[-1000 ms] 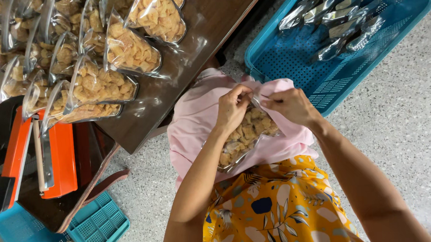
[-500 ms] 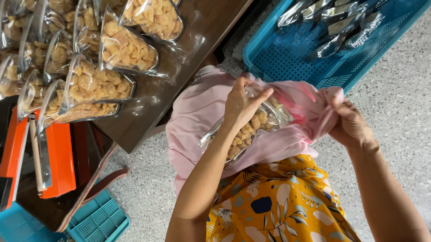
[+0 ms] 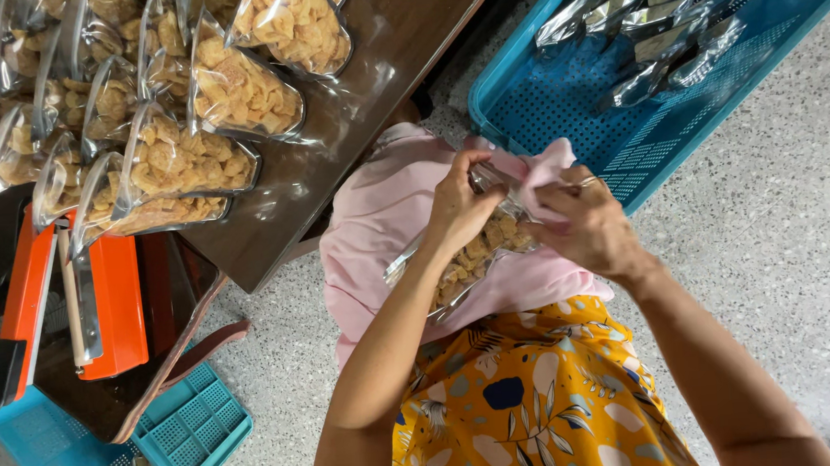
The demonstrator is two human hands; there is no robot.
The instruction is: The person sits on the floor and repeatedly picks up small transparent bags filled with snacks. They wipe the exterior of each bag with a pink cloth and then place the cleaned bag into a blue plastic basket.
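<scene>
Fingers (image 3: 474, 177) pinch snack bag (image 3: 474, 253) edge — blue basket (image 3: 562, 118) near.

Your left hand (image 3: 459, 206) hides the top of the clear plastic bag of golden crackers (image 3: 479, 253); the dark wooden bench (image 3: 394, 47) is cut off at top.

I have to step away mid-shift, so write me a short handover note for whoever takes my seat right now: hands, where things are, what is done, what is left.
Left hand: grips the top of a clear snack bag lying on the pink cloth in the lap.
Right hand: holds a fold of the pink cloth against the bag's top edge.
Done: filled snack bags lie in rows on the brown table.
Nearby: orange heat sealer at the table's end; blue basket with flat silvery pouches.
Left: the bag in hand is not on the table with the others; whether it is sealed cannot be told.
</scene>
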